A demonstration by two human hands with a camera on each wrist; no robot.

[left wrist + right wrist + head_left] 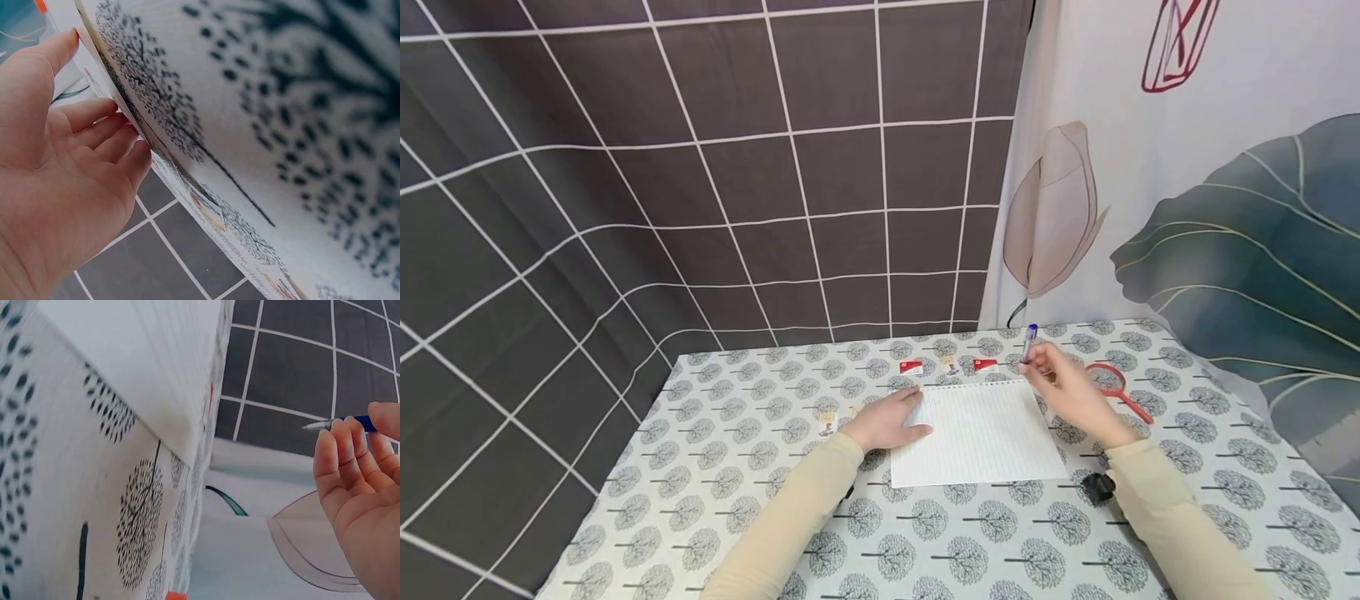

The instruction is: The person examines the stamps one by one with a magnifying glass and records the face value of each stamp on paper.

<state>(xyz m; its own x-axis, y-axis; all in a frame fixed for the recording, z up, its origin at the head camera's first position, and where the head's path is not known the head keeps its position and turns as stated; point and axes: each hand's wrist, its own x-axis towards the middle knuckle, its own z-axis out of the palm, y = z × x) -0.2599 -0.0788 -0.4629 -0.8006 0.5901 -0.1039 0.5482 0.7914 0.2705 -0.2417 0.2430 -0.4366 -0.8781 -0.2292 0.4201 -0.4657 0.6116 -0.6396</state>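
A lined sheet of paper [977, 437] with a perforated top edge lies on the patterned tablecloth. My left hand [891, 421] rests flat on its left side, thumb and fingers spread over the edge; the left wrist view shows the palm side of that hand [81, 156] along the table edge. Above the paper's top right corner, my right hand [1060, 387] pinches a pen [1030, 337] with a blue end upward. The right wrist view has the pen [319, 425] between thumb and fingertips, its pale tip sticking out past them.
Behind the paper lie two red-and-white cards [911, 367] [986, 365] with a small beige card [950, 366] between them. Another beige card [827, 423] lies left of my left hand. A red magnifying glass [1120, 392] is beside my right hand. Curtains [820, 183] hang behind the table.
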